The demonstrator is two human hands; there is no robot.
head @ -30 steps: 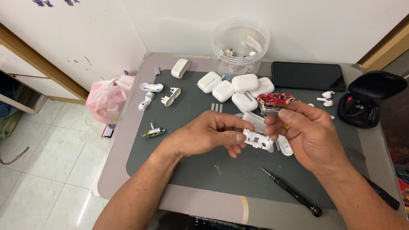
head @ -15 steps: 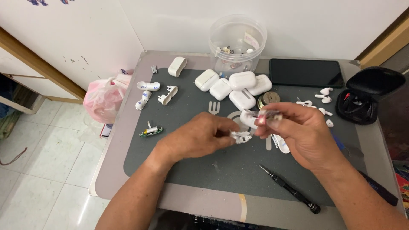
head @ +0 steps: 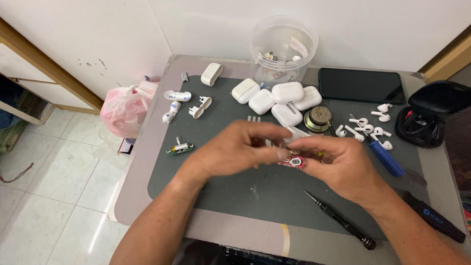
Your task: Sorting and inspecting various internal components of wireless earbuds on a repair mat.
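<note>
Both hands meet over the middle of a dark grey work mat (head: 235, 191). My left hand (head: 240, 147) and my right hand (head: 338, 164) pinch together a small part with a red-pink circuit board (head: 296, 161) between the fingertips. A white plastic piece (head: 297, 132) shows just above the fingers. What else sits inside the grip is hidden by the fingers and blurred by motion.
Several white earbud cases (head: 274, 98) lie behind the hands, with a clear plastic tub (head: 283, 46), a black phone (head: 360, 86), loose white earbuds (head: 365, 125), a round metal part (head: 318, 118), a black zip case (head: 431, 115), a blue-handled tool (head: 386, 158), a black screwdriver (head: 338, 220) and a small green board (head: 179, 147).
The white casing piece seen a second ago between the hands is gone from the grip. The hands now work closer together on the small red board. The view has tilted slightly.
</note>
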